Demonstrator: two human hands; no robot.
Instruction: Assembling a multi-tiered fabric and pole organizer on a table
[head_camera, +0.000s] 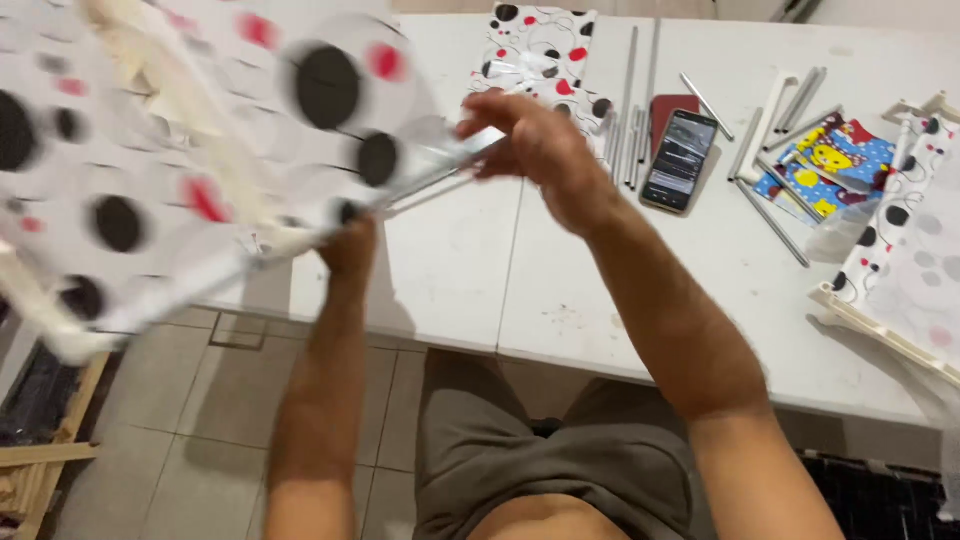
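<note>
White spotted fabric panel, left hand gripping its frame, right hand pinching metal rod.

Bare forearms, no sleeves; grey-brown shorts; no rings or watch visible.

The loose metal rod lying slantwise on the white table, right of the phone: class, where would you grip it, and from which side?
Probably grip the metal rod at mid-length, from above, fingers across its width. It lies flat on the table, thin and straight, with bare surface along both sides; its upper end crowds the colourful cartoon sheet.
</note>
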